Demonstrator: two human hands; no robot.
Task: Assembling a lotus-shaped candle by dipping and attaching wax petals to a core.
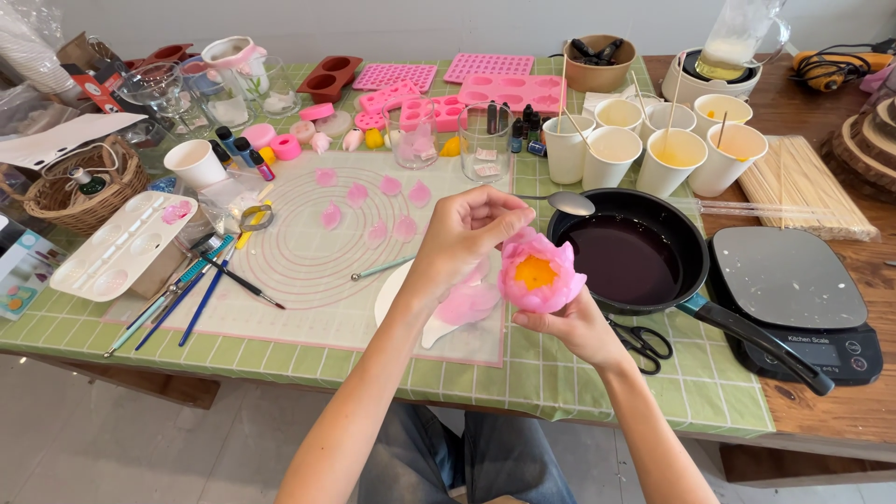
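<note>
A pink wax flower (539, 273) with a yellow centre is held up in front of me over the table edge. My right hand (577, 329) cups it from below. My left hand (464, 233) reaches across and pinches a petal at the flower's upper left side. Under my hands a loose pink petal (467, 303) lies on a white plate (390, 299), partly hidden by my left wrist. Several more pink petals (359, 194) are spread on the translucent silicone mat (308, 252).
A black frying pan (627, 257) with dark liquid sits right of the flower, a spoon (569, 202) at its rim. Scissors (644, 341), a kitchen scale (793, 289), paper cups (611, 154), pink moulds (509, 89), brushes (201, 289), a white palette (121, 243) and a basket (79, 196) surround the mat.
</note>
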